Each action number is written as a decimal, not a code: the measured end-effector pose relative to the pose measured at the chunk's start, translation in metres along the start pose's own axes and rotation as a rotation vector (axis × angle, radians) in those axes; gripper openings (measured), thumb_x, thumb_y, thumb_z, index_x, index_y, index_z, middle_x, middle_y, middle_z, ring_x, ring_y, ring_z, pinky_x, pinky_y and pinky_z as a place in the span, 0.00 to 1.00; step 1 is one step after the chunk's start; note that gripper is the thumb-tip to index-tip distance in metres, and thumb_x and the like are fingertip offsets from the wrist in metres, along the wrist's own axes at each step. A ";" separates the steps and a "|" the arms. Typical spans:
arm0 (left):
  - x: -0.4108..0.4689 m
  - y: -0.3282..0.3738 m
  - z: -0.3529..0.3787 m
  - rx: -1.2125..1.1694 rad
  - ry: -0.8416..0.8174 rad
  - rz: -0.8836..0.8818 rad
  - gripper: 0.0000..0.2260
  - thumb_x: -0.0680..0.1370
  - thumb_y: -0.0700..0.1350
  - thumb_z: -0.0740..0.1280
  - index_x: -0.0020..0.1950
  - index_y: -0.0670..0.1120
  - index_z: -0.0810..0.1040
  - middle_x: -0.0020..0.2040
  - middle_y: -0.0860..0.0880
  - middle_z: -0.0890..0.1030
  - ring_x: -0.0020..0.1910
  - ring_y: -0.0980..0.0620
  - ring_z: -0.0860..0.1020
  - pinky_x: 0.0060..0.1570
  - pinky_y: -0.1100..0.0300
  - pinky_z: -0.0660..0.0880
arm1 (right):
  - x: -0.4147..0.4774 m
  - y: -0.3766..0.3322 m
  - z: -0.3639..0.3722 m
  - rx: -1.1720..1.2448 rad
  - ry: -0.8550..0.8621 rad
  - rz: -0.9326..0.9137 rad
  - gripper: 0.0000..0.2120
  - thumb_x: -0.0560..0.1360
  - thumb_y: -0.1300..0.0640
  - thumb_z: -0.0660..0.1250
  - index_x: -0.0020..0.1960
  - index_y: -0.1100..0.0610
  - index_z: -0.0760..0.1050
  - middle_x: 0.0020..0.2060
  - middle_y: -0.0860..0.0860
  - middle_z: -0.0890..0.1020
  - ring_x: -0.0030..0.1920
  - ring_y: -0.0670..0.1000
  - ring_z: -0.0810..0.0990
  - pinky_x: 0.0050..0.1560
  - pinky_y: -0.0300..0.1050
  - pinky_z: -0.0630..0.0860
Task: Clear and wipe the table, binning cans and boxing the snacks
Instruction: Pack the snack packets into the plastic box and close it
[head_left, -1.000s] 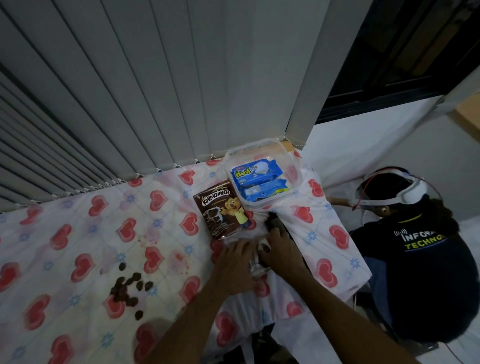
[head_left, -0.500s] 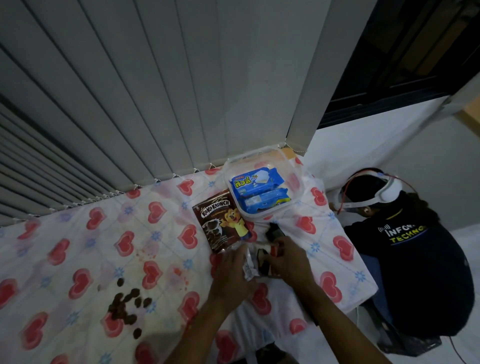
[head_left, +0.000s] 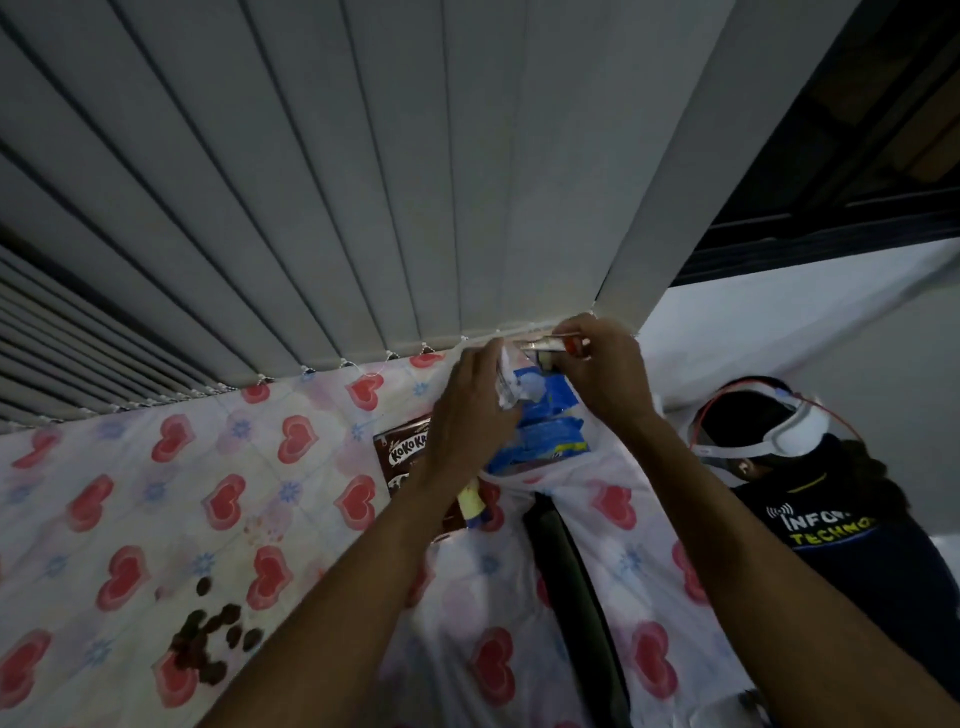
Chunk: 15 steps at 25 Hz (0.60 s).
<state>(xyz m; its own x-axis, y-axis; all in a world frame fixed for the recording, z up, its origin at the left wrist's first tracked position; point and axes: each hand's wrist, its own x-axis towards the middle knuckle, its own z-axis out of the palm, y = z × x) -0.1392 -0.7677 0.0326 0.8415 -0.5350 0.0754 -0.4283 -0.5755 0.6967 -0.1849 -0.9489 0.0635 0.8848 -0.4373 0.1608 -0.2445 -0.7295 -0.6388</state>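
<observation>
Both my hands are raised over the clear plastic box at the table's far right corner, which they mostly hide. My left hand (head_left: 475, 410) grips the crinkled silver end of a snack packet (head_left: 506, 387). My right hand (head_left: 605, 371) pinches the other end of the same packet. Beneath them lie blue snack packs (head_left: 545, 441) inside the box. A brown Koko Krunch pack (head_left: 405, 457) lies on the heart-print tablecloth (head_left: 208, 493) just left of the box, partly under my left forearm. Spilled brown cereal pieces (head_left: 208, 644) lie near the front left.
Grey vertical blinds (head_left: 363, 182) hang right behind the table. A dark strip (head_left: 571, 587) lies along the cloth under my right arm. A person in a dark shirt with a white headset (head_left: 779, 447) sits low beside the table's right end.
My hands have lifted the silver packet from the table's near edge and carried it away from me, to above the plastic box. The view has closed in on the far corner.
</observation>
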 end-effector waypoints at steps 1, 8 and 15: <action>0.019 -0.001 0.004 0.073 -0.005 -0.002 0.35 0.74 0.46 0.76 0.77 0.44 0.65 0.69 0.43 0.73 0.66 0.45 0.74 0.58 0.51 0.77 | 0.014 0.008 0.013 -0.054 -0.007 -0.035 0.06 0.74 0.57 0.74 0.50 0.56 0.81 0.44 0.52 0.83 0.43 0.49 0.79 0.45 0.43 0.77; 0.073 -0.040 0.052 0.373 -0.128 -0.035 0.18 0.77 0.42 0.72 0.64 0.41 0.72 0.58 0.41 0.80 0.56 0.42 0.80 0.44 0.57 0.73 | 0.062 0.050 0.070 -0.331 -0.216 -0.241 0.13 0.73 0.64 0.72 0.53 0.58 0.71 0.46 0.56 0.78 0.43 0.54 0.76 0.40 0.50 0.78; 0.068 -0.043 0.063 0.547 -0.051 -0.015 0.19 0.75 0.41 0.72 0.64 0.45 0.73 0.60 0.44 0.76 0.58 0.45 0.77 0.49 0.54 0.77 | 0.060 0.069 0.094 -0.331 -0.385 -0.298 0.15 0.70 0.64 0.76 0.56 0.61 0.83 0.51 0.59 0.81 0.49 0.58 0.80 0.51 0.53 0.80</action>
<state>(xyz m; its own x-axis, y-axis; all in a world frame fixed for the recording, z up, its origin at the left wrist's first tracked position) -0.0848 -0.8187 -0.0373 0.8377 -0.5456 0.0242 -0.5365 -0.8137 0.2236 -0.1112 -0.9763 -0.0421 0.9996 -0.0105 -0.0270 -0.0188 -0.9442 -0.3287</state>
